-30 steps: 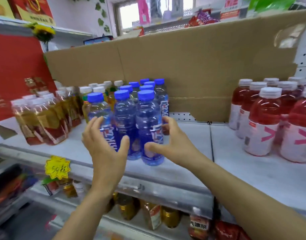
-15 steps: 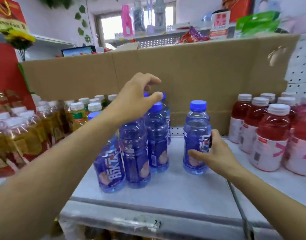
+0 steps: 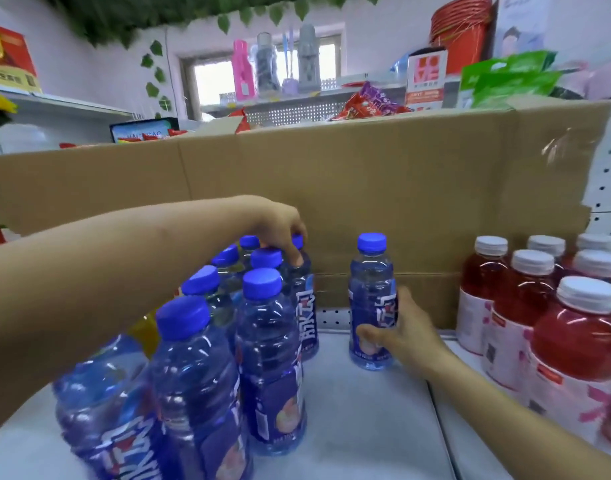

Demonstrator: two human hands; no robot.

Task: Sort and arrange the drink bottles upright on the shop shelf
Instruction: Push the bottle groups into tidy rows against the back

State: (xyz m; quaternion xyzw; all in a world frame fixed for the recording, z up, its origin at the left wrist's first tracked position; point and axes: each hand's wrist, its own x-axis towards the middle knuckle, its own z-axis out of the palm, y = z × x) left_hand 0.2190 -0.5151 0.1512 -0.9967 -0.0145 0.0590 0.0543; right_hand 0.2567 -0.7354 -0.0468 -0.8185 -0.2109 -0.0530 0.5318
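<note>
Bottles [image 3: 269, 368] capped blue, I count nine: eight clustered lower left, left hand [image 3: 280, 223] gripping the rear bottle [image 3: 306, 299]; right hand [image 3: 401, 334] holding the lone bottle [image 3: 371, 282]. Red bottles [image 3: 574, 344], right: six.

white shelf [image 3: 359, 427], blue bottles [image 3: 269, 368] upright, red bottles [image 3: 518, 317]

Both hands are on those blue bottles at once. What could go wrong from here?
1. The left hand reaches over the packed blue bottles to the rear bottle. Its forearm passes just above their caps and could tip several.
2. The right hand grips the lone bottle low down. If slid, it might topple or bump the red bottles.
</note>
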